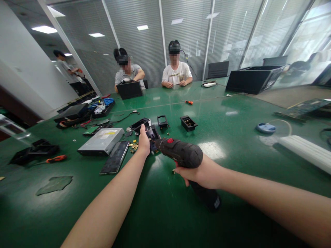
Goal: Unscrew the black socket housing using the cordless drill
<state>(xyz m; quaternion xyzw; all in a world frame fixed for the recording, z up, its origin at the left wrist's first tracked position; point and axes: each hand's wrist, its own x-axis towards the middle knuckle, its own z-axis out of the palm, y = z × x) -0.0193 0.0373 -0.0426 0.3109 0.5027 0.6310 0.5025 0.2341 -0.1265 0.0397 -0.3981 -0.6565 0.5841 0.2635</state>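
Observation:
My right hand [200,172] is wrapped round the handle of a black cordless drill [181,151], its nose pointing away and to the left. The drill's front end meets a small black plastic housing [154,139], though the exact contact is hidden. On that housing's left side my left hand [144,140] grips it, thumb up. Just beyond stand another black housing [141,124], a black frame [162,121] and an open black box [188,123] with brass-coloured parts inside. Small brass pieces [133,146] lie left of my left hand.
Left of my forearm are a phone [115,157], a silver optical drive [102,141] and an orange-handled screwdriver [56,158]. A blue round object [266,128] and a white bar [307,151] lie to the right. Two people sit across the green table [232,213].

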